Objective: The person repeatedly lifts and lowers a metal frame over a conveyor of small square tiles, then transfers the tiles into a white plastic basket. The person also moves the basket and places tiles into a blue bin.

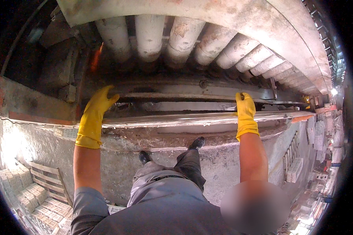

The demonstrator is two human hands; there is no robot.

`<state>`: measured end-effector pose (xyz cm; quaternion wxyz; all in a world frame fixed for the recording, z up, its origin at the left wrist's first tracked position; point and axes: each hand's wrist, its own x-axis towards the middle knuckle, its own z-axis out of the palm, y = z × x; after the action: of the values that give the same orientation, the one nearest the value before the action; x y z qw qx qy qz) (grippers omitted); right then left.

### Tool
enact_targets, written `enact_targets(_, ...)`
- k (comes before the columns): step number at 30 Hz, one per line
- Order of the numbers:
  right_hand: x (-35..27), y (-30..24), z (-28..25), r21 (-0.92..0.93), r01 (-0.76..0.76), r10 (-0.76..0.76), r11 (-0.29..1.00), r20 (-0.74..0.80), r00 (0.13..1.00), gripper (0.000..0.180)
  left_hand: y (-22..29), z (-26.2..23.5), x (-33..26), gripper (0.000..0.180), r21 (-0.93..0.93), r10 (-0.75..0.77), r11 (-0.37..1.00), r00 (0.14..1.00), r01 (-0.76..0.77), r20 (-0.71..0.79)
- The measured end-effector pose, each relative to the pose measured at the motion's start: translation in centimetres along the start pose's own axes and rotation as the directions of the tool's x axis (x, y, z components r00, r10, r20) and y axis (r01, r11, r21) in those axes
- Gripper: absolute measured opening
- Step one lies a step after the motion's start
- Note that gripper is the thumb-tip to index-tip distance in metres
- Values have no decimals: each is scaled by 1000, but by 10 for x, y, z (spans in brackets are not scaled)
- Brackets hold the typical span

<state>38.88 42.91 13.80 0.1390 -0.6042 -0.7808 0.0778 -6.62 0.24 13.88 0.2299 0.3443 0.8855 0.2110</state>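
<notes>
Both my hands wear yellow rubber gloves and reach forward over a long metal frame beside a row of rollers. My left hand [99,102] is at the left end of the dark metal rail [176,95], its thumb and fingers apart. Farther right along the rail, my right hand [245,106] has its fingers bent in at the rail's near edge. What they close on, if anything, is hidden. Below both hands runs a long pale ledge [176,119] with a ragged edge, and a dark gap lies between it and the rail.
Thick pale rollers [149,37] stand in a row beyond the rail, under a wide pale cover [239,12]. An orange glow [97,57] shows at the far left. Stacked white blocks [35,196] and a wooden pallet [49,181] stand left behind me; a person's blurred head [255,207] is lower right.
</notes>
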Motion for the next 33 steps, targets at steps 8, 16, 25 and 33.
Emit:
enact_targets(8, -4, -1, -4, 7, -6, 6, 1000, 16, 1000, 53, -13, 10, 2, 71, 29, 32, 999, 998, -31, -47)
enact_targets(16, -10, -6, -12, 49, -71, 68, 996, 61, 996, 56, -5, 7, -4, 71, 41, 18, 999, 999, -16, -41)
enact_targets(25, -4, -1, -9, 40, -153, 149, 987, 81, 985, 59, -7, 11, 0, 67, 64, 59, 996, 997, -57, -39)
enact_targets(33, -17, -28, -36, 145, -258, 241, 955, 126, 962, 56, -6, 11, 2, 63, 44, 116, 992, 993, -115, -23)
